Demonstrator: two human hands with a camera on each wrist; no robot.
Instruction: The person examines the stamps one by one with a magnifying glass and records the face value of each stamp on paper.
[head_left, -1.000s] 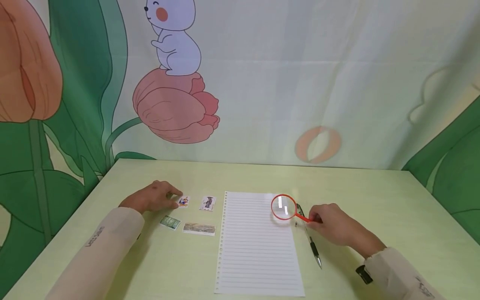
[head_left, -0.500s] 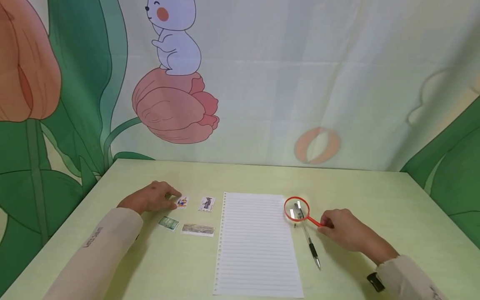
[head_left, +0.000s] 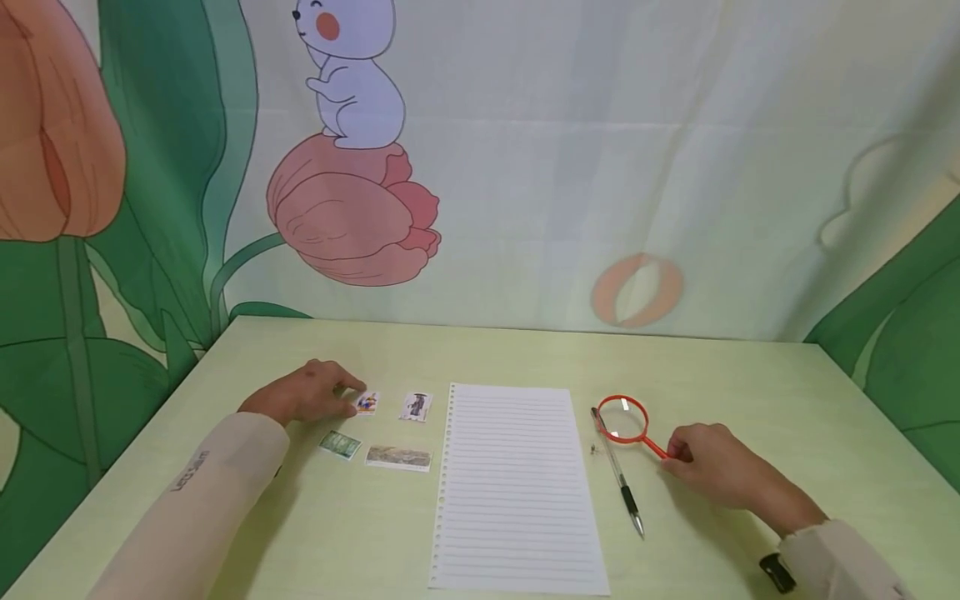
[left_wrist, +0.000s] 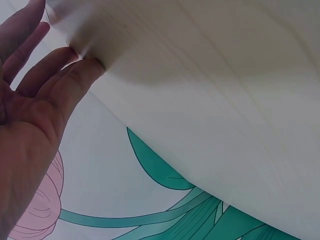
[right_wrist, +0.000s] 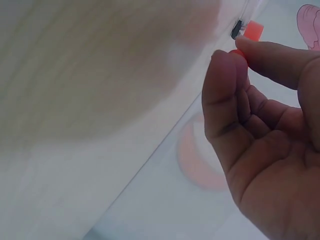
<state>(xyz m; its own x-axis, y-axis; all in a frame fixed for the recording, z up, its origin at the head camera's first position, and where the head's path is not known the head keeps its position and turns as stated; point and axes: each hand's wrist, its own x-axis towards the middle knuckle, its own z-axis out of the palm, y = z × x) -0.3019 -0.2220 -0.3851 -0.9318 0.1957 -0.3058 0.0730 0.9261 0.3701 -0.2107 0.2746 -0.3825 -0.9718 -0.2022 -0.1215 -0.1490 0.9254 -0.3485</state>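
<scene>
Between the thumb and fingertips of my right hand (head_left: 716, 467) is the red handle of a magnifying glass (head_left: 657, 447). Its round lens hangs over the upper part of a black-gripped pen (head_left: 628, 498). In the right wrist view, thumb and forefinger pinch the red handle (right_wrist: 238, 52). My left hand (head_left: 311, 395) rests at the left edge of a small colourful stamp (head_left: 368, 404), its thumb and finger spread apart at the stamp's side. Around it lie a stamp with a dark figure (head_left: 416, 407), a green stamp (head_left: 341, 445) and a long brownish stamp (head_left: 399, 457).
A lined, punched sheet of paper (head_left: 517, 492) lies in the middle of the pale table (head_left: 750, 383), between the stamps and the pen. A tiny dark bit (head_left: 593, 449) sits beside the pen. Behind the table hangs a printed curtain (head_left: 525, 167).
My right hand has carried the magnifying glass to the right, from above the sheet's upper right edge to over and just beyond the pen. The left hand has stayed by the colourful stamp.
</scene>
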